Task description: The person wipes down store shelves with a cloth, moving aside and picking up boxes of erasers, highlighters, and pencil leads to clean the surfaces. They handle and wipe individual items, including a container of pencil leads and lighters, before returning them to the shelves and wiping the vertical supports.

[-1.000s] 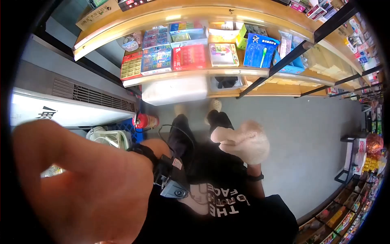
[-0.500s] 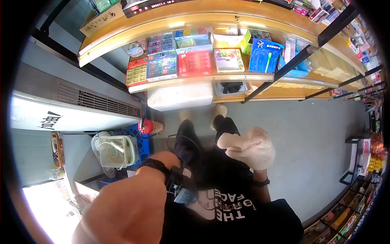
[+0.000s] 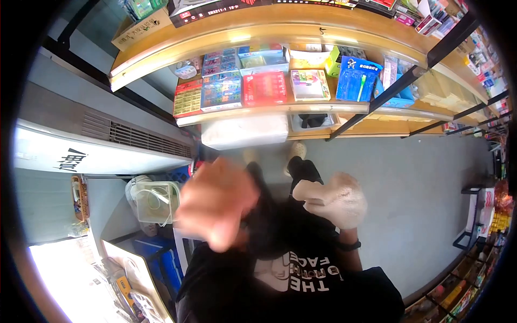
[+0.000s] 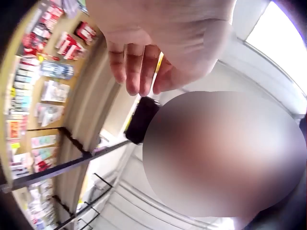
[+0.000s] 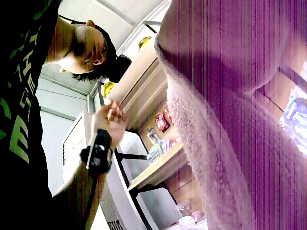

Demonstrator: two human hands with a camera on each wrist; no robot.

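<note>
My left hand (image 3: 215, 204) is raised close to the head camera, blurred, with its fingers loosely bent. In the left wrist view, its fingers reach down near a small black device (image 4: 142, 120) beside the person's blurred head (image 4: 220, 153). From the right wrist view, the same left hand (image 5: 110, 120) is up in front of the face, a black strap and camera on its wrist. A fluffy cream mitt-like cloth (image 3: 344, 202) covers my right hand (image 3: 328, 199) in front of the belly. Its fingers are hidden, and I cannot tell how they lie.
Ahead stands a wooden shelf (image 3: 258, 110) with boxed goods and a blue packet (image 3: 355, 81). A white foam-like block (image 3: 245, 132) lies beneath. At left are a white air conditioner (image 3: 107, 153), a plastic tub (image 3: 156, 202) and a blue crate (image 3: 161, 258). Grey floor (image 3: 409, 188) extends right.
The left forearm, large across the lower left before, has swung in; the left hand now shows in front of the body. The covered right hand stays nearly in place. The view has shifted slightly.
</note>
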